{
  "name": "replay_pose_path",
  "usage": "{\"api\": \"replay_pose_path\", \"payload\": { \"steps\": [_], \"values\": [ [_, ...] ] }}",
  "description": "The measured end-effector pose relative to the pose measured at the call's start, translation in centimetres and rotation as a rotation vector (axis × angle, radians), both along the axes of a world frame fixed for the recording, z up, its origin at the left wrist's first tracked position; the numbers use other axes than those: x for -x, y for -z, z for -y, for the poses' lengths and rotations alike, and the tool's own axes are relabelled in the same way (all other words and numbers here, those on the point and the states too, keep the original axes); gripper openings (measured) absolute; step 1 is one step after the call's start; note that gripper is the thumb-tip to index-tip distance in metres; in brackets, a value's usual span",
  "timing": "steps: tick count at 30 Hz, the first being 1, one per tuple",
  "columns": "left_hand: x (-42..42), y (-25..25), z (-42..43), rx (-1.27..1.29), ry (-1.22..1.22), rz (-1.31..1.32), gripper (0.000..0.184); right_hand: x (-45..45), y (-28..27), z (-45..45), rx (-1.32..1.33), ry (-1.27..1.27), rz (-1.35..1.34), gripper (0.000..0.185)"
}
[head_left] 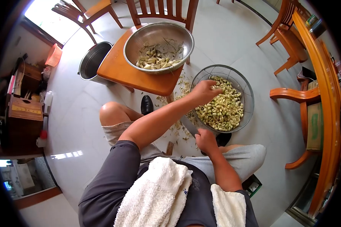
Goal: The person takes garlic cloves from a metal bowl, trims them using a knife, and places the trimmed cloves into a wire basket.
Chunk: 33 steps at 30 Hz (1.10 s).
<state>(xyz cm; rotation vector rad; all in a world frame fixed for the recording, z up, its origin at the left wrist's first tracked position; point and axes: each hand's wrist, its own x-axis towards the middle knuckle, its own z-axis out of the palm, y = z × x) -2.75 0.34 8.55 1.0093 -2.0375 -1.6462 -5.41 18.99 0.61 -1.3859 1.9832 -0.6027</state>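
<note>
My left hand (pixel 205 93) reaches across to the right, over the wire basket (pixel 250 96), its fingers a little apart and nothing visible between them. Below them, the basket holds a heap of pale green and cream clove-like pieces (pixel 223 109). Closer to my body, my right hand (pixel 207 140) is closed beside the basket's near edge, around what looks like a knife; its flat grey blade (pixel 188 125) points up and left. A perforated metal bowl (pixel 130 47) rests on a wooden chair (pixel 115 64) and holds whitish bulbs with stems (pixel 155 62).
A metal bucket (pixel 91 62) stands left of the chair. Peelings (pixel 183 90) litter the floor between chair and basket. An orange wooden table (pixel 326 125) runs along the right side. More chairs (pixel 291 41) stand behind, and a wooden cabinet (pixel 24 108) is at the left.
</note>
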Motion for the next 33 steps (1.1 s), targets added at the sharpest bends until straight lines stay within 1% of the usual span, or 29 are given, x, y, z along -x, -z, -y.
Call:
{"api": "replay_pose_path", "payload": {
  "steps": [1, 2, 4, 6, 8, 10, 12, 13, 14, 15, 16, 18, 24, 27, 30, 31, 32, 33],
  "values": [
    [0.0, -0.6, 0.3, 0.17, 0.03, -0.013, 0.038, 0.1, 0.0, -0.1, 0.0, 0.009, 0.009, 0.015],
    [-0.4, -1.4, 1.2, 0.2, 0.03, 0.02, 0.035, 0.2, 0.0, -0.2, 0.0, 0.021, 0.019, 0.015],
    [-2.4, -5.2, 3.9, 0.26, 0.033, 0.09, 0.029, 0.4, 0.1, -0.5, 0.037, 0.016, 0.009, 0.016],
    [-4.5, -7.1, 7.6, 0.361, -0.252, 0.102, 0.02, 0.4, -0.3, -0.7, 0.039, -0.004, 0.003, 0.016],
    [-7.3, -5.9, 14.6, 0.582, -0.31, 0.197, 0.017, 0.4, -0.6, -0.7, -0.008, -0.026, 0.009, 0.016],
    [-10.1, 0.5, 23.4, 0.811, -0.134, 0.662, 0.02, 0.3, -0.6, -0.5, -0.014, -0.054, 0.003, 0.016],
    [-11.7, -2.8, 22.7, 0.73, -0.202, 0.86, 0.023, 0.1, 0.3, -0.5, 0.081, -0.066, -0.015, 0.019],
    [-11.8, -3.1, 23.0, 0.635, -0.15, 0.964, 0.025, -0.1, 0.1, -0.1, 0.063, -0.074, 0.001, 0.019],
    [-11.9, -0.8, 24.9, 0.613, -0.074, 1.087, 0.03, -0.1, -0.2, 0.0, 0.04, -0.078, 0.013, 0.019],
    [-11.6, -2.5, 23.2, 0.494, -0.184, 1.038, 0.034, -0.1, -0.4, 0.1, 0.01, -0.079, 0.024, 0.019],
    [-11.3, -2.1, 23.4, 0.445, -0.269, 1.013, 0.034, -0.1, -0.4, 0.3, 0.006, -0.082, 0.021, 0.019],
    [-11.1, -1.4, 24.4, 0.413, -0.253, 1.01, 0.033, -0.2, -0.2, 0.4, -0.016, -0.083, 0.016, 0.018],
    [-10.5, -1.3, 23.4, 0.518, -0.324, 0.972, 0.03, -0.3, -0.4, 0.4, 0.005, -0.093, 0.029, 0.018],
    [-11.3, -0.1, 24.4, 0.646, -0.342, 0.925, 0.023, 0.0, 0.0, 0.2, 0.019, -0.073, 0.011, 0.018],
    [-12.8, -0.2, 25.9, 0.683, -0.377, 0.659, 0.02, 0.4, -0.1, 0.3, 0.071, -0.002, 0.003, 0.019],
    [-13.2, -2.4, 24.4, 0.591, -0.367, 0.529, 0.019, 0.6, -0.2, 0.2, 0.095, 0.025, 0.002, 0.02],
    [-13.5, -4.3, 22.3, 0.529, -0.432, 0.319, 0.018, 0.9, -0.6, 0.1, 0.1, 0.054, 0.008, 0.019],
    [-13.9, -6.2, 20.6, 0.338, -0.417, 0.189, 0.02, 1.2, -1.1, 0.2, 0.112, 0.077, 0.013, 0.018]
  ]
}}
